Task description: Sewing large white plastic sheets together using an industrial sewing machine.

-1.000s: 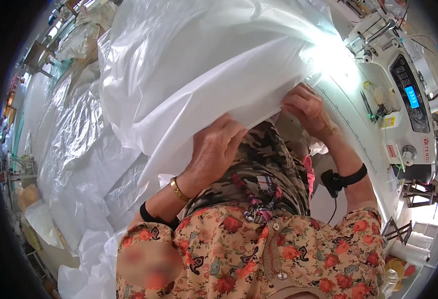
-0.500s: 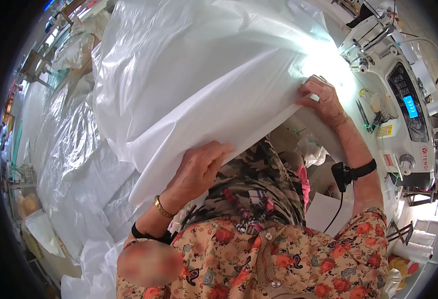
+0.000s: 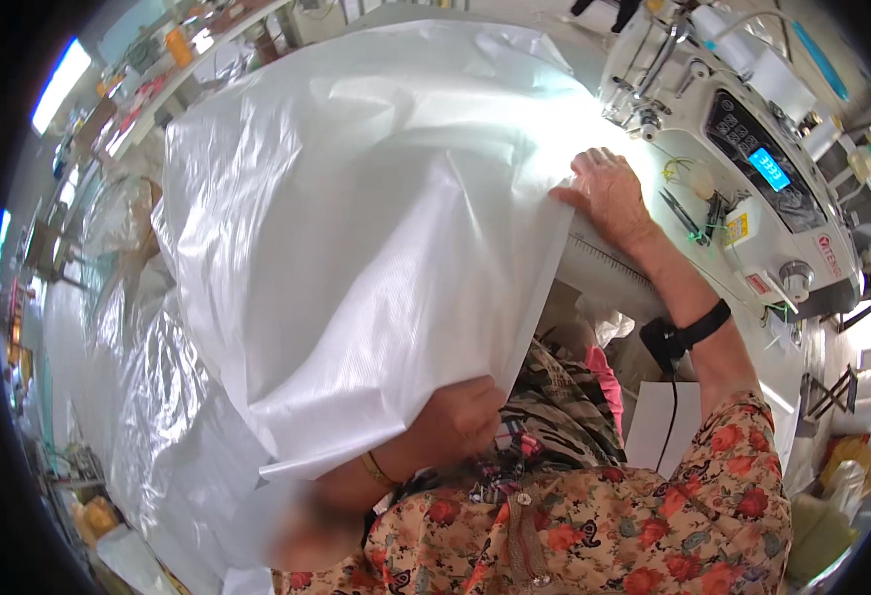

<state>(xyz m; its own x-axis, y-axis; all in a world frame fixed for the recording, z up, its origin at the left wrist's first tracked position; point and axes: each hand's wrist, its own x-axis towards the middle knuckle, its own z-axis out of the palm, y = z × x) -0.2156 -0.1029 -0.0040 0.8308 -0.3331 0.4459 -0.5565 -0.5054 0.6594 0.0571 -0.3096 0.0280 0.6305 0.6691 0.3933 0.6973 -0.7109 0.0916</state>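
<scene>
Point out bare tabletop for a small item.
The tabletop looks bare between the right forearm and the sewing machine, below its round knob. Crowded: farther up, where tweezers lie; leftward, the white sheet spreads widely.

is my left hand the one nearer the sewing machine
No, the right hand is beside the sewing machine; the left hand is down near the lap.

Upper left, a bright white light strip (image 3: 62, 86) near a long cluttered shelf (image 3: 193, 75).

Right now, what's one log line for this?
left hand: closed at white sheet, near edge | right hand: at its right edge, by sewing machine
</scene>
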